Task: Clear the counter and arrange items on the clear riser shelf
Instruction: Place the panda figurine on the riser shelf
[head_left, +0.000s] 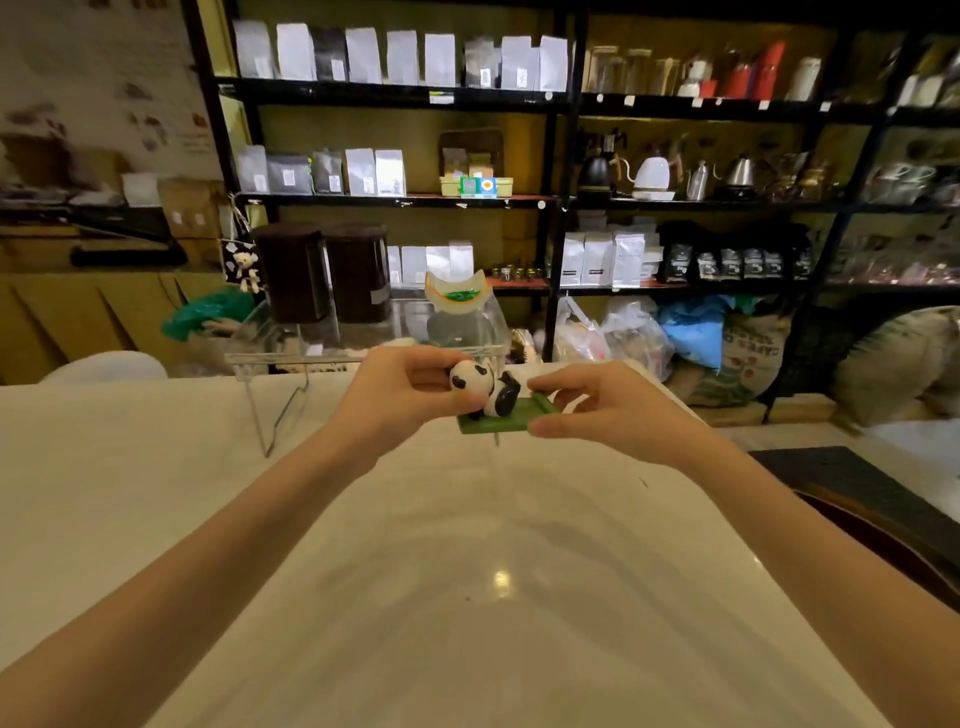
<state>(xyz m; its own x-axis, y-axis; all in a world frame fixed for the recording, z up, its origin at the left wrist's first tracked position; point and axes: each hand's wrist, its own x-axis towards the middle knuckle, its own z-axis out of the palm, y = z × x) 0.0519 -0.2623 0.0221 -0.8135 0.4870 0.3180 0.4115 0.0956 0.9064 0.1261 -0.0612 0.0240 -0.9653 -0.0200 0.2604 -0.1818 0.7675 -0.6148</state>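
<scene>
Panda figurine: we see a black-and-white panda lying on a flat green base, held up above the bench between both hands, just in front of the clear riser shelf.
Left hand: its fingers curl over the panda's white head, with the thumb pressed at the head's lower side; we judge it to be gripping the figurine.
Right hand: its fingers are narrow, pinching the right end of the green base, index finger on top and thumb at the front edge.
Clear riser shelf: it stands at the far edge of the bench on thin bent legs.
On the riser: two dark jars side by side on the left; a curved cream ornament with a green motif on the right.
Bench: pale and glossy, bare in the near part, with both forearms reaching across it.
Behind: black shelving with white bags, kettles and bottles; the view there is blurred.
</scene>
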